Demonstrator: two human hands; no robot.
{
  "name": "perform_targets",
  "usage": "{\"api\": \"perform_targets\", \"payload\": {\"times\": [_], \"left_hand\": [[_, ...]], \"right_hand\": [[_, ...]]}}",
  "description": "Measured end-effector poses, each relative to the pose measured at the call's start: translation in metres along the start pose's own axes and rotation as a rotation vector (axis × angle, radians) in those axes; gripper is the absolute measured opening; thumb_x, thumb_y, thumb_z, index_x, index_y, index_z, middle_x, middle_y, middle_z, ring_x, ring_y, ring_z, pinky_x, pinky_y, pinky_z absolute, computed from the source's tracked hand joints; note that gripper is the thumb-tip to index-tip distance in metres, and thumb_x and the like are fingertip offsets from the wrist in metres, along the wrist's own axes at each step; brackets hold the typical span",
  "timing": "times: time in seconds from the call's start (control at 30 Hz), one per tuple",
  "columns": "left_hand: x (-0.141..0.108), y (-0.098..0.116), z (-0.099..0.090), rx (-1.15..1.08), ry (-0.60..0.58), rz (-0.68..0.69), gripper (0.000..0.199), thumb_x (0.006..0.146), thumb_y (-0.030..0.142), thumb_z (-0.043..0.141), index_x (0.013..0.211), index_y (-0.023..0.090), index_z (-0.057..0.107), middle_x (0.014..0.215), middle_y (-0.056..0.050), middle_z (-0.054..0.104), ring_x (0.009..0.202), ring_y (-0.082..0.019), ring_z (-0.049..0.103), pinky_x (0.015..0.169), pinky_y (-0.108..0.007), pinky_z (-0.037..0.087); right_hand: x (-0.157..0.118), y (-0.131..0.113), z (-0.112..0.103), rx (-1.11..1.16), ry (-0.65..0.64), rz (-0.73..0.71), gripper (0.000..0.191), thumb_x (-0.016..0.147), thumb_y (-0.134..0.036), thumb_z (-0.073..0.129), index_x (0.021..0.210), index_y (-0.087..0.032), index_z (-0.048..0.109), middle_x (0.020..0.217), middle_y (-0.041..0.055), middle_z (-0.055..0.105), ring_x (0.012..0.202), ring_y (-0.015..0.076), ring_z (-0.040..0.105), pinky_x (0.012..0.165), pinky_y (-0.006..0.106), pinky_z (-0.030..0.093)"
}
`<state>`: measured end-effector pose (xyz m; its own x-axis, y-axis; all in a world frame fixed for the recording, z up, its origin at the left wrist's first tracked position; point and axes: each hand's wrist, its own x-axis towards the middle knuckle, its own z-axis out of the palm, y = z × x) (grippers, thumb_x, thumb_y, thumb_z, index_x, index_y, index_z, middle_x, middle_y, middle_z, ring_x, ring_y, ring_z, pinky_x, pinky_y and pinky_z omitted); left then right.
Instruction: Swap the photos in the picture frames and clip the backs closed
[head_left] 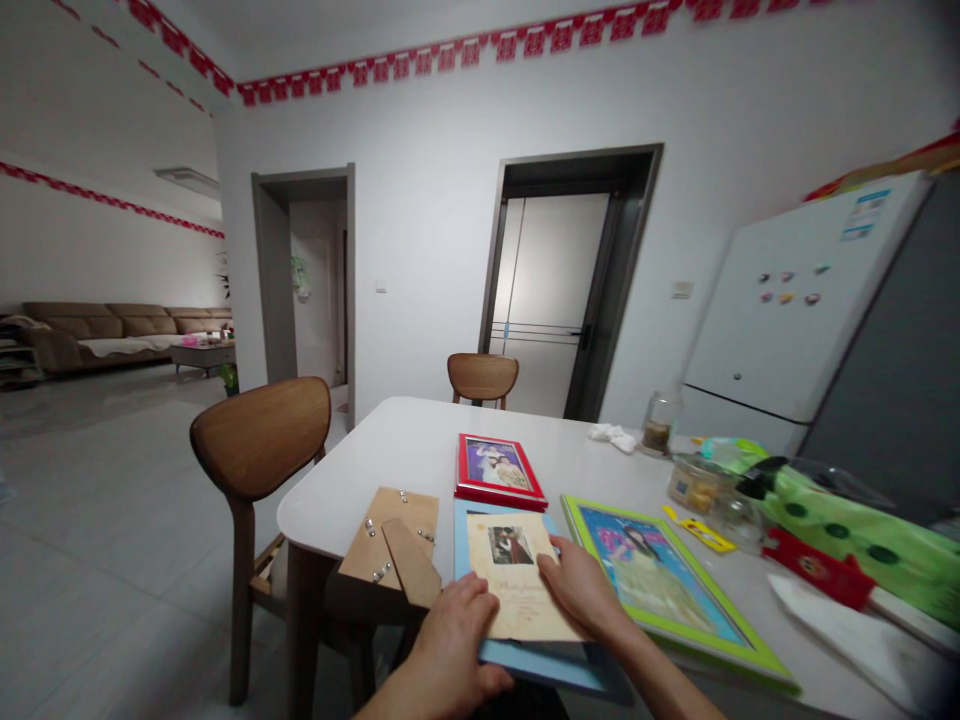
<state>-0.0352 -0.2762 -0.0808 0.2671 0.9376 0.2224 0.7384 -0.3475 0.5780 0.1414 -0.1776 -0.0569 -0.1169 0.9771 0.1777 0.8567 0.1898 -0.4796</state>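
A cream paper card (pixel 517 590) with a small photo and faint print lies over a light blue picture frame (pixel 463 530) at the table's near edge. My right hand (pixel 581 585) grips the card's right edge, thumb on top; its other fingers are mostly hidden beneath. On the left, my left hand (pixel 457 645) is closed over the blue frame's near left corner, fingertips touching the card's edge. Beside it lie a brown backing board (pixel 401 515) with metal clips and a narrow brown stand leg (pixel 411 562).
Beyond the blue frame lies a red picture frame (pixel 501 470); a green one (pixel 667 580) is at the right. Further right are a glass jar (pixel 658 425), a yellow strip (pixel 701 530) and a green bag (pixel 862 540). A wooden chair (pixel 262 440) stands left of the white table (pixel 352 460).
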Motion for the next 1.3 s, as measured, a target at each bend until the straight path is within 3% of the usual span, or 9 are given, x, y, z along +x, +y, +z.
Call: {"api": "perform_targets", "payload": {"times": [0.13,0.3,0.47,0.63,0.77,0.9,1.07,1.3], "left_hand": [[0.000,0.004,-0.002,0.085,-0.037,0.003,0.060,0.055,0.030,0.069,0.110,0.013,0.049,0.126,-0.011,0.041,0.118,-0.024,0.031,0.100,-0.034,0.021],[0.000,0.008,-0.004,0.112,-0.043,0.019,0.052,0.060,0.032,0.065,0.106,0.013,0.051,0.120,-0.011,0.047,0.117,-0.025,0.032,0.100,-0.036,0.022],[-0.010,0.005,-0.019,0.056,-0.055,0.015,0.064,0.059,0.027,0.063,0.118,0.014,0.042,0.129,-0.011,0.037,0.122,-0.024,0.025,0.101,-0.039,0.020],[-0.022,-0.044,-0.048,0.121,0.148,-0.122,0.065,0.058,0.018,0.058,0.121,0.020,0.040,0.133,-0.007,0.032,0.123,-0.021,0.024,0.101,-0.039,0.019],[-0.022,-0.087,-0.064,0.286,0.205,-0.323,0.066,0.053,0.011,0.058,0.117,0.015,0.043,0.130,-0.010,0.035,0.121,-0.022,0.027,0.100,-0.037,0.019],[-0.019,-0.099,-0.070,0.294,0.235,-0.333,0.054,0.057,0.005,0.050,0.110,0.015,0.049,0.124,-0.009,0.044,0.117,-0.019,0.035,0.098,-0.032,0.024],[-0.018,-0.082,-0.072,0.228,0.274,-0.262,0.042,0.061,0.009,0.054,0.103,0.017,0.053,0.116,-0.006,0.051,0.108,-0.018,0.044,0.094,-0.030,0.031],[-0.009,-0.011,-0.060,0.048,0.324,-0.097,0.031,0.063,0.018,0.060,0.094,0.017,0.057,0.113,-0.008,0.052,0.107,-0.021,0.044,0.093,-0.031,0.033]], "right_hand": [[-0.005,0.001,0.002,-0.179,0.019,-0.017,0.032,0.071,-0.032,0.041,0.086,-0.011,0.060,0.086,0.0148,0.061,0.081,0.0241,0.057,0.069,0.032,0.039],[-0.011,0.004,0.003,-0.277,0.042,-0.053,0.030,0.070,-0.034,0.046,0.089,-0.013,0.058,0.091,0.0126,0.055,0.085,0.0233,0.054,0.070,0.032,0.038],[-0.015,-0.002,0.002,-0.269,0.051,-0.093,0.032,0.074,-0.033,0.042,0.095,-0.016,0.057,0.092,0.0105,0.055,0.084,0.0208,0.054,0.071,0.029,0.038],[-0.028,-0.045,0.013,-0.076,-0.025,-0.328,0.030,0.074,-0.031,0.043,0.095,-0.016,0.059,0.094,0.0096,0.058,0.089,0.0194,0.051,0.078,0.027,0.034],[-0.038,-0.092,0.038,-0.072,-0.056,-0.455,0.031,0.072,-0.040,0.046,0.092,-0.020,0.059,0.090,0.0079,0.059,0.087,0.0219,0.049,0.077,0.033,0.033],[-0.040,-0.121,0.062,-0.147,-0.036,-0.456,0.036,0.064,-0.042,0.054,0.092,-0.020,0.056,0.089,0.0088,0.058,0.087,0.0255,0.048,0.076,0.038,0.031],[-0.040,-0.115,0.052,-0.018,-0.039,-0.465,0.034,0.064,-0.021,0.049,0.097,-0.020,0.056,0.090,0.0084,0.057,0.087,0.0221,0.049,0.075,0.033,0.035],[-0.054,-0.059,-0.011,0.195,-0.051,-0.403,0.039,0.065,-0.020,0.046,0.103,-0.019,0.055,0.101,0.0075,0.056,0.096,0.0198,0.048,0.087,0.031,0.033]]}}
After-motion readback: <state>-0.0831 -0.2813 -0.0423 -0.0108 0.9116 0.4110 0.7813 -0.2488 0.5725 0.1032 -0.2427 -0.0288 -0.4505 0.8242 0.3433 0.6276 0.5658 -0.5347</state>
